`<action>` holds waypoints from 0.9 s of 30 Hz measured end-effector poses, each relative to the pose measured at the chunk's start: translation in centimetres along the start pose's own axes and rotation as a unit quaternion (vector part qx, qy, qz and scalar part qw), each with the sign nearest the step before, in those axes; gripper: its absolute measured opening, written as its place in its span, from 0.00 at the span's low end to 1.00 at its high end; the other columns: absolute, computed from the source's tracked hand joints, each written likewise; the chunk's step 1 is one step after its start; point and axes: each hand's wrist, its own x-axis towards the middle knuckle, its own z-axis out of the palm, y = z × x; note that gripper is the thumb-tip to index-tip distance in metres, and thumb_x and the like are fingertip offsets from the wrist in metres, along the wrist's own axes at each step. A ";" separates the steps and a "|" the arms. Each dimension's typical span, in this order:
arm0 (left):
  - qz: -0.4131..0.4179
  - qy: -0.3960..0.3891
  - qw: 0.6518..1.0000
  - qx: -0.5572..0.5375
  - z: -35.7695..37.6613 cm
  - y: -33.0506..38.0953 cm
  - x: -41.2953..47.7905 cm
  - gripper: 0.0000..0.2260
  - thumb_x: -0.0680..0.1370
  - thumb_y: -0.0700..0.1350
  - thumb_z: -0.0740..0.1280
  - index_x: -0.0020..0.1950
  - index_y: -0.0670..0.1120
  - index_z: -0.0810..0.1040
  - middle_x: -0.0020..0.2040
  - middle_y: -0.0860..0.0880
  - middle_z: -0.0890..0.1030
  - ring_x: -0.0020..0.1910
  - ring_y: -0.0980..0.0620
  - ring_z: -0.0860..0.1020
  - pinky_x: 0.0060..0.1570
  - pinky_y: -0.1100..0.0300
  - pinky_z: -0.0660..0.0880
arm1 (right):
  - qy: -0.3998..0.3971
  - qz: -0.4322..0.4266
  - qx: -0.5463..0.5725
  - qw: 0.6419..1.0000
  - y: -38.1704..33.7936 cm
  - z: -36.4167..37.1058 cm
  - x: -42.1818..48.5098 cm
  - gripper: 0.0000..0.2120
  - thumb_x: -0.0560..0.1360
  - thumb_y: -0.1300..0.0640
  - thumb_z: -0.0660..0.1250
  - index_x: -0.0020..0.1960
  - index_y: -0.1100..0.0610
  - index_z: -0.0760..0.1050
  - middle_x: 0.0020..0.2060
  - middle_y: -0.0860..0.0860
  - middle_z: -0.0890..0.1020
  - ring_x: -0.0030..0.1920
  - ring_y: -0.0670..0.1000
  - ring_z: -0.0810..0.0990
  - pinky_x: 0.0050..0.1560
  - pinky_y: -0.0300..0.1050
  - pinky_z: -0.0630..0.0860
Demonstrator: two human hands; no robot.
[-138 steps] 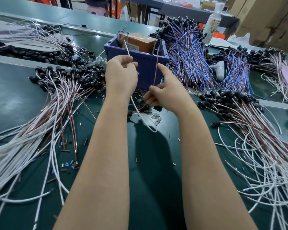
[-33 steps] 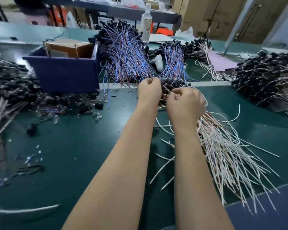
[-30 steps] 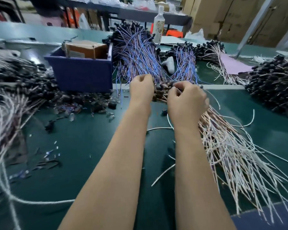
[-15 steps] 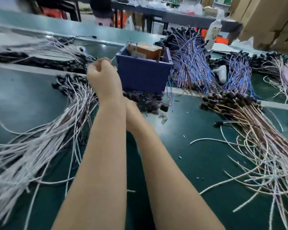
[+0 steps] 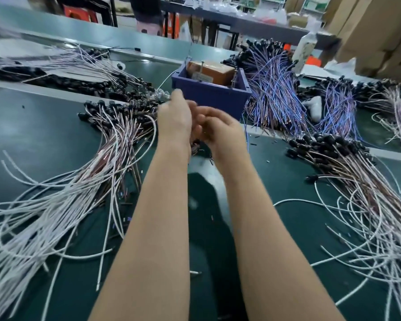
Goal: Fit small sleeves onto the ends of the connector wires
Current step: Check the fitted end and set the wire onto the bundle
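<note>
Evidently mid-task: the left hand (image 5: 175, 119) and right hand (image 5: 220, 129) meet, fingers too blurred to tell what they grip. One connector-wire pile (image 5: 107, 144) lies left of the fingers, a second pile (image 5: 347, 163) right; the sleeved share is unclear.

Bin (image 5: 208, 96) mid tabletop (image 5: 33, 135), box (image 5: 210, 70) in it, left wire pile (image 5: 97, 158) and right wire pile (image 5: 357, 181) flanking nearer, far wire bundle (image 5: 276, 89) just right of bin

Green table (image 5: 44, 140) with wire bundles (image 5: 116, 133), blue bin (image 5: 208, 98)
</note>
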 end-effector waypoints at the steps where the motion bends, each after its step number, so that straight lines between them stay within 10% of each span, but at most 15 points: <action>1: -0.029 -0.036 0.999 0.018 0.4 -0.3 -0.1 0.20 0.82 0.51 0.52 0.37 0.43 0.73 0.23 0.51 0.78 0.19 0.58 0.72 0.21 0.70 0.67 | 0.011 -0.007 0.011 1.000 -0.5 -1.2 0.0 0.10 0.76 0.68 0.62 0.45 0.55 0.77 0.39 0.51 0.80 0.39 0.47 0.79 0.45 0.42 0.77; 6: -0.065 -0.113 0.977 0.166 2.3 -1.7 -0.3 0.23 0.82 0.54 0.51 0.37 0.42 0.74 0.24 0.49 0.79 0.18 0.58 0.71 0.21 0.71 0.66 | 0.058 -0.019 0.024 0.998 -1.8 -6.7 -0.4 0.09 0.77 0.67 0.61 0.47 0.56 0.77 0.40 0.52 0.82 0.39 0.48 0.80 0.43 0.41 0.78; 13: 0.131 -0.041 0.874 0.467 4.0 -3.9 0.2 0.09 0.79 0.49 0.60 0.52 0.45 0.74 0.46 0.49 0.75 0.44 0.48 0.71 0.44 0.59 0.66 | 0.042 0.066 0.106 0.991 -2.4 -9.4 -0.2 0.14 0.80 0.53 0.58 0.45 0.56 0.80 0.33 0.48 0.83 0.32 0.45 0.79 0.35 0.36 0.76; 19: 0.097 -0.077 0.932 0.341 5.4 -4.8 0.5 0.14 0.81 0.45 0.55 0.50 0.38 0.78 0.48 0.40 0.82 0.47 0.41 0.80 0.51 0.50 0.77 | -0.037 0.102 0.134 0.985 -1.6 -10.4 0.2 0.28 0.81 0.43 0.51 0.40 0.56 0.84 0.39 0.51 0.85 0.34 0.46 0.81 0.36 0.37 0.78; 27: 0.001 -0.063 0.985 0.161 5.6 -4.6 0.9 0.13 0.79 0.39 0.54 0.41 0.44 0.77 0.33 0.48 0.76 0.25 0.54 0.68 0.26 0.65 0.66 | -0.071 0.123 0.046 0.989 -1.1 -10.5 1.3 0.38 0.80 0.36 0.43 0.41 0.57 0.85 0.40 0.53 0.86 0.33 0.46 0.80 0.38 0.38 0.76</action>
